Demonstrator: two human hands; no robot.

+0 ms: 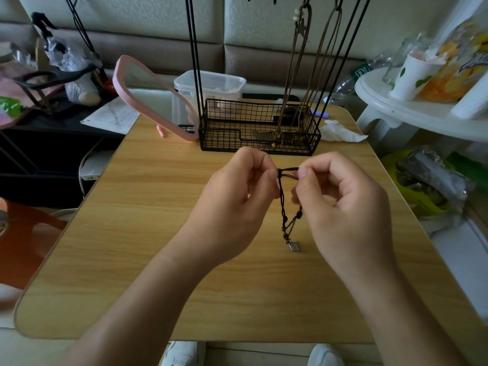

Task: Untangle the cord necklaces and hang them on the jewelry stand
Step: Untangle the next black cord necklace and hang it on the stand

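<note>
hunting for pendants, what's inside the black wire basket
Inside the black wire basket hang the ends of brown cord necklaces with flat metal pendants. A dark object at the back is too blurred to identify.

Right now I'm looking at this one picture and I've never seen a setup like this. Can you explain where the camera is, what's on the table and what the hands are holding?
There is no machine here. These are a person's two bare hands, seen by one wide-angle camera worn on the head, which looks forward and down.

The left hand and the right hand each pinch the top of a dark cord necklace. It hangs between them, with a small metal pendant at its low end, over the wooden table.

At the table's far side stands a black wire jewelry stand, with brown cord necklaces already hanging on it. Near it are a pink-framed mirror, a clear plastic box and a crumpled tissue.
</note>
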